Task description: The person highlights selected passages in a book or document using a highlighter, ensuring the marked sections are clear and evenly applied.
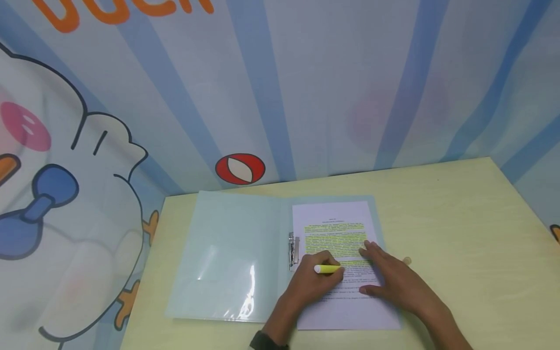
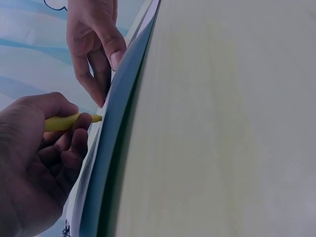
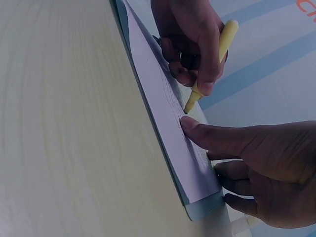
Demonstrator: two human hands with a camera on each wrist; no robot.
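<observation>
My left hand (image 1: 312, 281) pinches a yellow highlighter (image 1: 328, 269) with a white end. In the right wrist view, the highlighter (image 3: 227, 42) points its tip down at the printed sheet (image 3: 153, 94). On the page (image 1: 345, 316) in the head view, the upper lines of text are marked bright yellow and the lower lines are plain. My right hand (image 1: 395, 282) rests on the sheet's right side, fingers and thumb spread, holding nothing. Beneath the sheet lies an open pale-blue folder (image 1: 227, 253), whose metal clip (image 1: 291, 250) sits at the page's left edge.
The light wood table (image 1: 472, 253) stretches out to the right of the folder. Behind it hangs a blue-striped cloth backdrop (image 1: 341, 97) with cartoon prints. A dark band (image 1: 267, 341) circles the left wrist.
</observation>
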